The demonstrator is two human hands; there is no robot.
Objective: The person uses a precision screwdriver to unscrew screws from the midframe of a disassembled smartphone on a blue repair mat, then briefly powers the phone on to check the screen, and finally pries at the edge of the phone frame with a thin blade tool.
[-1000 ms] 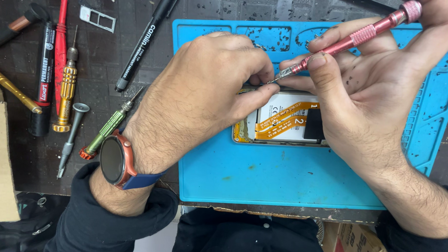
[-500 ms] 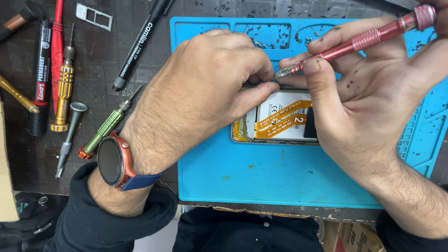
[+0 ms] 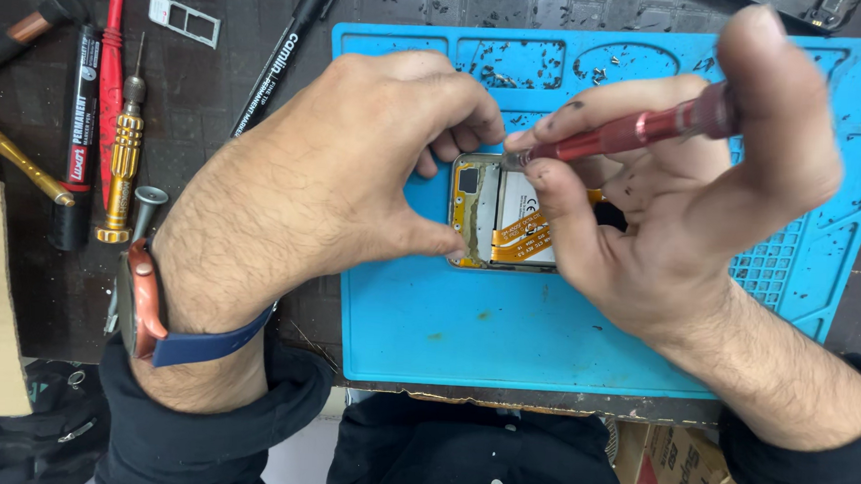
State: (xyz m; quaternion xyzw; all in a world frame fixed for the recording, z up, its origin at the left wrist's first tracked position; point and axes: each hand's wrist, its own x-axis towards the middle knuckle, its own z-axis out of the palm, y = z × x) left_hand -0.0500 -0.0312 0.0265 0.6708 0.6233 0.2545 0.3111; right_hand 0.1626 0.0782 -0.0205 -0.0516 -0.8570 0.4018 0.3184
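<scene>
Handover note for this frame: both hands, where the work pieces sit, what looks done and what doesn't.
Left hand: pinches the left end of the opened phone, steadying it on the blue mat.
Right hand: holds the red screwdriver, tip at the phone's top edge.
Done: back cover is off, orange flex and board are exposed.
Left: whether any screws are out cannot be told. Spare gold screwdriver and markers lie left of the mat.
</scene>
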